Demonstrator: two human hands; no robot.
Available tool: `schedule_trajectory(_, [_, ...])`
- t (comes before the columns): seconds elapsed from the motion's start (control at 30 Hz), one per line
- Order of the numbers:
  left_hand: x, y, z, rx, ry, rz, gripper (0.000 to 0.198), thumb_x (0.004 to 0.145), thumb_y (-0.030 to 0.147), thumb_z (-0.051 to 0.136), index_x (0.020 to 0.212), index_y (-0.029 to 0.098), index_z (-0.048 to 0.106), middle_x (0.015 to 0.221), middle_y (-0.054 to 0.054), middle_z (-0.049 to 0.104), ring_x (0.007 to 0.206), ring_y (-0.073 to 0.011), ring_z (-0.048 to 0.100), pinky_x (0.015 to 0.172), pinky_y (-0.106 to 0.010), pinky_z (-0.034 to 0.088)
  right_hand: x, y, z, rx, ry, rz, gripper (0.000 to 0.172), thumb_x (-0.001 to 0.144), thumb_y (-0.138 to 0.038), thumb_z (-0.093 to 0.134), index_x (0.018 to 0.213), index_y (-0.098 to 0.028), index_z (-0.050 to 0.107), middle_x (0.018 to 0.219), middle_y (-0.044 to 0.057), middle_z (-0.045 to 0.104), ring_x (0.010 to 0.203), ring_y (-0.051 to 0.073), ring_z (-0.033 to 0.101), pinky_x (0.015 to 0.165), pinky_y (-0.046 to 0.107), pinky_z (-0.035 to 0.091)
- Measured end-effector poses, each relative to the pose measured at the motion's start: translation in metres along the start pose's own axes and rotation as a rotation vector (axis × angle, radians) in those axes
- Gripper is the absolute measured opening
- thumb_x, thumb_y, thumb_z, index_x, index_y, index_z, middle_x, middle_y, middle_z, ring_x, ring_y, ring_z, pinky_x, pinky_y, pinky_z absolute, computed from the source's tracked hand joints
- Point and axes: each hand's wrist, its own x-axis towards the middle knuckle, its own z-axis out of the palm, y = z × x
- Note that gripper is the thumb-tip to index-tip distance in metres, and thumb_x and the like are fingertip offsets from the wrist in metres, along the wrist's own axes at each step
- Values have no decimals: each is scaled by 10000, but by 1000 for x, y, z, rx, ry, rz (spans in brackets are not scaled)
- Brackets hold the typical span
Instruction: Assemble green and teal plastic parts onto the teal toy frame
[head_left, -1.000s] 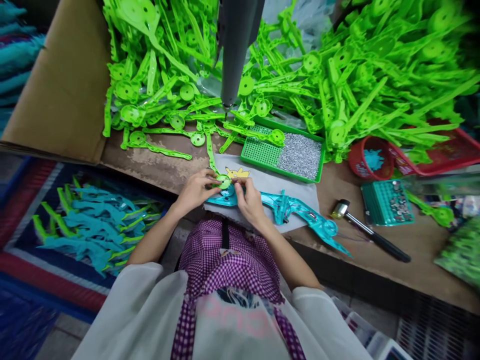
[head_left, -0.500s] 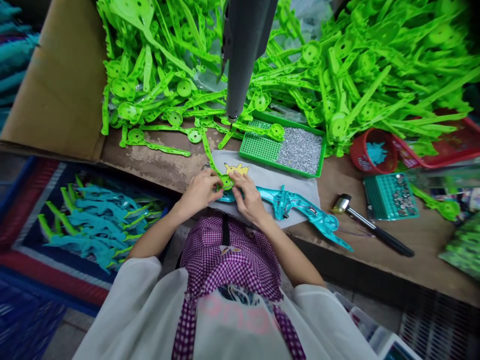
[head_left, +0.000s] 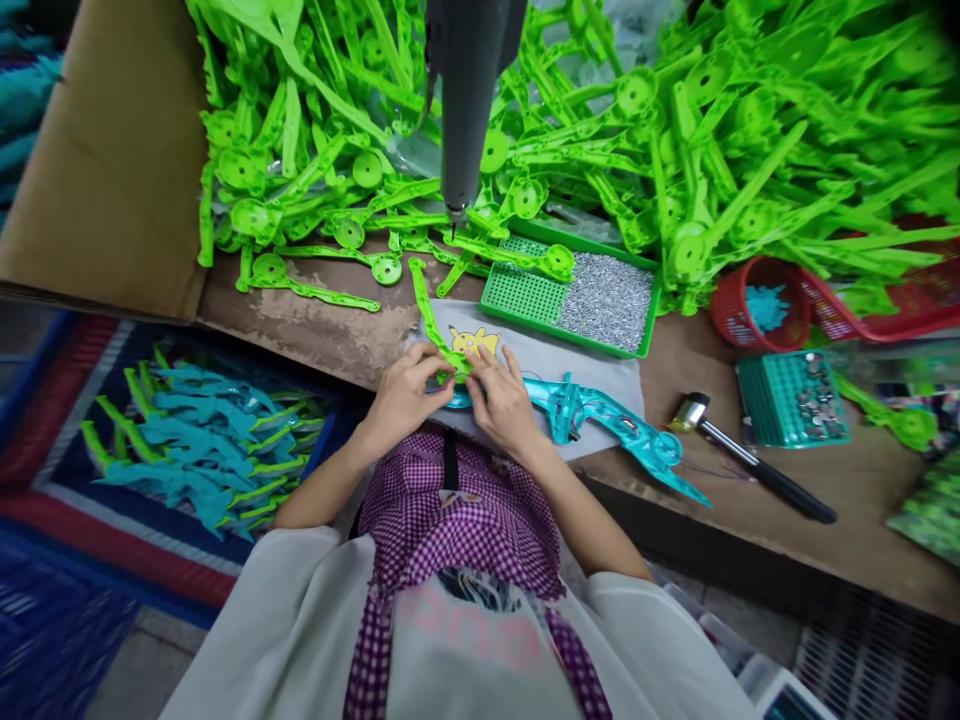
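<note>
Left hand (head_left: pixel 405 395): my fingertips pinch the round end of the green arm (head_left: pixel 425 303).
Green arm: slim plastic, slanting over grey cloth (head_left: pixel 600 372).
Right hand (head_left: pixel 501 400): fingers bent beside that end; pinching, I can't tell.
Blue frame (head_left: pixel 561 405): glossy, curved plastic.

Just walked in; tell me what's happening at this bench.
A person's left hand and right hand have their fingers at the round end of a long green piece, over one end of a blue part. The blue part lies partly on a pale cloth. A grey tool hangs tip-down beyond the hands; a hammer lies to the right.
</note>
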Motion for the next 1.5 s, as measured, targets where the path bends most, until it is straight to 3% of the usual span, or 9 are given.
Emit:
schedule_trajectory(0.17, [-1, -5, 0, -164, -26, -77, 83, 855, 210, 685, 924, 181, 721, 1006, -44, 651, 843, -136, 679, 719, -255, 614, 0, -5, -6, -15, -31, -18, 272, 1023, -220, 415, 1107, -196, 672, 1409, 103, 643, 1398, 228, 539, 1245, 546, 351])
schedule_trajectory(0.47, [-14, -9, 1, -183, -59, -142, 114, 865, 238, 674, 946, 189, 738, 1041, -56, 663, 885, -153, 693, 753, -276, 622, -1, -15, -13, -18, -94, 0, 261, 1021, -206, 418, 1130, -167, 652, 1310, 134, 710, 1373, 235, 567, 1250, 525, 335])
schedule_trajectory(0.67, [-10, -11, -2, -25, -75, -108, 127, 824, 214, 725, 949, 208, 747, 1028, -54, 680, 992, -204, 664, 917, -379, 561, 8, -19, -24, 115, -96, 152, 219, 1009, -255, 431, 1079, -223, 637, 1241, 96, 742, 1267, 250, 644, 1183, 549, 391])
schedule_trajectory(0.8, [-7, -11, -3, -195, 65, -213, 551, 759, 358, 835, 1266, 220, 667, 1019, -67, 713, 902, -194, 668, 794, -339, 576, 32, -26, -49, 105, 12, 248, 150, 974, -274, 488, 911, -238, 619, 1090, 76, 761, 1068, 245, 688, 1042, 471, 475])
schedule_trajectory(0.97, [-12, -14, 2, -496, 273, -412, 366, 829, 493, 749, 1021, 181, 756, 818, -38, 741, 662, -140, 660, 621, -261, 565, 52, -24, -61, -10, -142, 258, 138, 915, -212, 529, 812, -213, 621, 829, 58, 724, 861, 247, 674, 924, 455, 495])
schedule_trajectory(1.03, [-12, -14, 3, -539, 289, -438, 329, 814, 492, 758, 911, 178, 773, 825, -42, 754, 658, -143, 672, 614, -259, 571, 49, -23, -60, -35, -185, 234, 139, 928, -218, 519, 875, -202, 647, 931, 91, 741, 932, 273, 685, 939, 485, 500])
schedule_trajectory(1.17, [-7, -2, 2, -546, 306, -393, 306, 796, 490, 773, 829, 186, 784, 855, -55, 768, 740, -166, 701, 672, -280, 596, 40, -41, -59, -32, -22, 83, 296, 984, -282, 484, 1251, -236, 601, 1403, 127, 614, 1356, 312, 536, 1145, 562, 394])
schedule_trajectory(1.37, [-3, 11, -6, -518, 351, -313, 293, 830, 482, 749, 830, 192, 786, 831, -55, 762, 729, -158, 696, 653, -271, 587, 37, -71, -56, 37, 264, 13, 390, 985, -280, 479, 1372, -314, 518, 1438, 87, 585, 1482, 293, 410, 1238, 583, 268])
schedule_trajectory(1.5, [-7, 7, -11, -598, 316, -361, 342, 831, 534, 735, 856, 196, 778, 844, -52, 770, 734, -167, 709, 701, -297, 612, 40, -67, -38, 159, -56, 6, 369, 991, -384, 485, 1328, -257, 567, 1208, 97, 716, 1203, 276, 652, 1138, 518, 414])
